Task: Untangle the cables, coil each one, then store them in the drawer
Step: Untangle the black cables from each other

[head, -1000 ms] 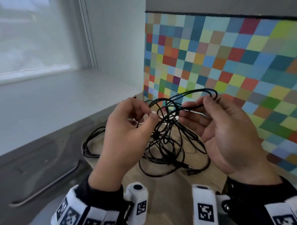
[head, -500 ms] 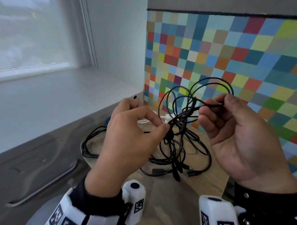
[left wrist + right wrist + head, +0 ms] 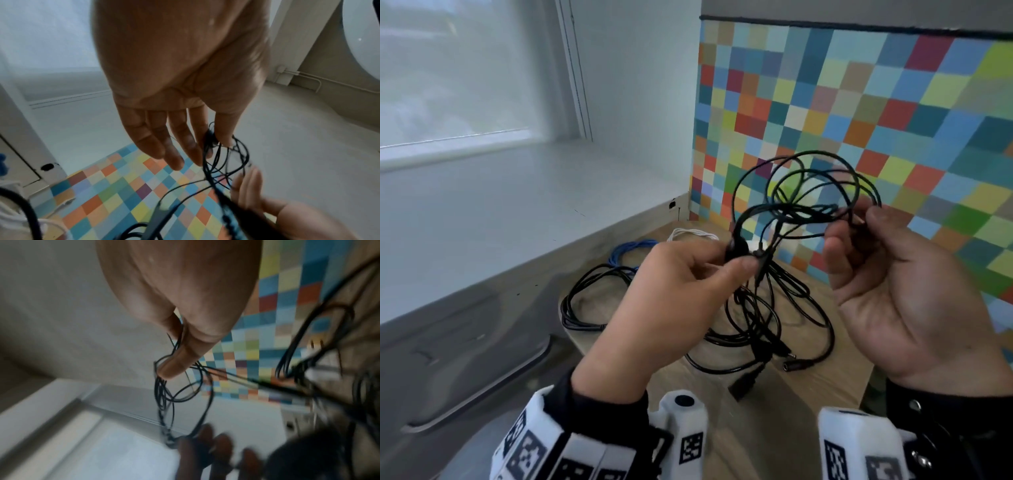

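Observation:
A tangle of thin black cables hangs in the air between my hands, its lower loops and plugs trailing onto the wooden table. My left hand pinches a knot of the tangle between thumb and forefinger; the left wrist view shows the same pinch on the cables. Further right and a little higher, my right hand pinches the upper loops between thumb and fingers. In the blurred right wrist view the strands pass under my thumb.
A coiled black cable, a blue cable and a white cable lie on the table behind my left hand. A grey drawer front with a handle is at lower left. A checkered panel stands behind.
Both hands have risen and drawn apart, the right one going up and right. The tangle is stretched wider, with more of it lifted off the table.

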A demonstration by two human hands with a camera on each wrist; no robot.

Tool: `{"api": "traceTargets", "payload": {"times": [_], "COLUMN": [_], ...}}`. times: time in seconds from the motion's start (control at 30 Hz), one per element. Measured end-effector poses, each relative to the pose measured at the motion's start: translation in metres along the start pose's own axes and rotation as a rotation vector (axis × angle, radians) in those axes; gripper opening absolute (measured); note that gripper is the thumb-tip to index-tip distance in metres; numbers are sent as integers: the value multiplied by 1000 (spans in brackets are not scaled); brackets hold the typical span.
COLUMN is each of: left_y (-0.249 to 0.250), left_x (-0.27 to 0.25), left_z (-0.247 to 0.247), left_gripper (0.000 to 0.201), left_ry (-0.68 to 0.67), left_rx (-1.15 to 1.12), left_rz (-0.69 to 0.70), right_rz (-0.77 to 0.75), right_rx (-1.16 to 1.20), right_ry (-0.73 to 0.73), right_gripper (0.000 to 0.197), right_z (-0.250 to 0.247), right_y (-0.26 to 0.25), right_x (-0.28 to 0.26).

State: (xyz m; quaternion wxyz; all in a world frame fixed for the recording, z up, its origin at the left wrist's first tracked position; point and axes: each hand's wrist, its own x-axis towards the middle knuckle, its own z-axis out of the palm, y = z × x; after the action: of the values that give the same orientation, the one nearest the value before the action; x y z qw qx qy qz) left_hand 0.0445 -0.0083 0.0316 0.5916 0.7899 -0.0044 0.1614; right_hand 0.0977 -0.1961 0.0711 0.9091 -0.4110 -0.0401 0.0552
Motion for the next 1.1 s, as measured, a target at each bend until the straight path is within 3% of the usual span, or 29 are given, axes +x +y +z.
{"api": "traceTargets", "payload": {"times": [0.07,0.2,0.33,0.47,0.57,0.7,0.83,0.93,1.03,1.1], "left_y": [4,4,-2,-1,2,3,6,4,0,-2], "left_x": [-1,-1,1,1,-1,-1,-4,-6,-3,0], "left_z": [-3,-8,-8,-6,-7,-6,-4,-2,1,0], "left_gripper": [11,21,30,28,26,26,21,36,14,10], "left_ry": [49,63,-3,-35,-51,-62,-101,17,199,294], "left_rx": [-54,-2,180,231,252,240,213,224,172,175], "left_rz": [43,92,80,89,110,107,87,118,196,204], "right_rz": [-95,-347,-491,-353,-302,-350,-346,-336,-330,-331], "right_rx": [-198,-559,-845,-1118,-1169,-1152,-1165,-1129,-1079,-1066], "right_ry": [49,129,-53,-276,-266,-197,-268,-307,-319,-310], "right_gripper": [17,22,14,18,20,19,19,23,26,30], "right_z": [-10,-28,-21,-3,-3,-7,-7,-5,-2,-3], "right_y": [3,3,-2,5,12,16,21,20,16,15], "right_x": [8,16,4,-11,-9,-5,-4,-8,-11,-10]}}
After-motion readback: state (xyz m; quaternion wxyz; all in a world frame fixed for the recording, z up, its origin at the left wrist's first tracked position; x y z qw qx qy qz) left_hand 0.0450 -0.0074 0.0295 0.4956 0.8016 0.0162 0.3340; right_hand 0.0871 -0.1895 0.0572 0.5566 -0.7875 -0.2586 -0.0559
